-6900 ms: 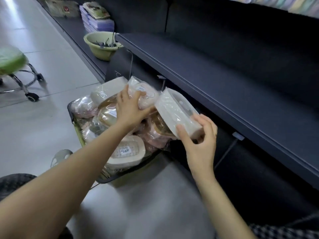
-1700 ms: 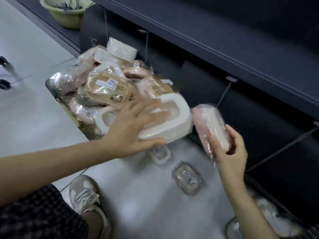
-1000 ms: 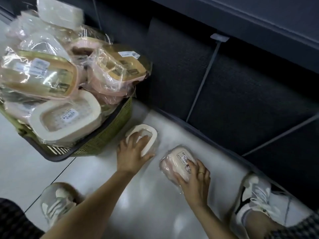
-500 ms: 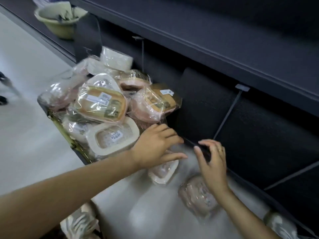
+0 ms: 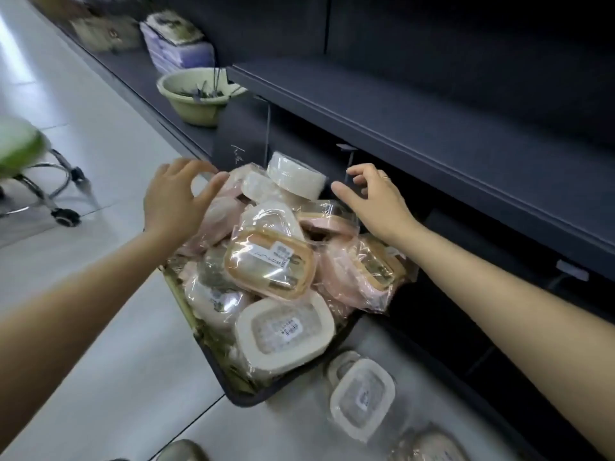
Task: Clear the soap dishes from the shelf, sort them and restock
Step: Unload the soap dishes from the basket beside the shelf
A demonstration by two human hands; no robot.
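Here the left hand (image 5: 174,197) and the right hand (image 5: 377,197) reach over a heap of wrapped soap dishes (image 5: 266,247) piled in a basket (image 5: 229,377) on the floor (image 5: 100,361). Each grip is released: the left fingers are spread and slightly blurred above the heap's far left side, and the right fingers are loosely bent over the far right side, holding nothing. Whether either hand touches the wrapping cannot be told.

On top of the pile lies a tan dish (image 5: 269,264) with a label, and a white dish (image 5: 284,331) sits at the near edge. A round white one (image 5: 296,176) stands tilted at the back, between the two hands. Two more wrapped dishes lie on the floor just beside the basket (a clear-rimmed dish (image 5: 361,402) and, partly cut off, another (image 5: 429,447) nearer the frame's bottom).

The dark shelf (image 5: 416,134) runs above the right arm. Further along stands a green basin (image 5: 199,98), and a green stool (image 5: 20,151) is at the left.
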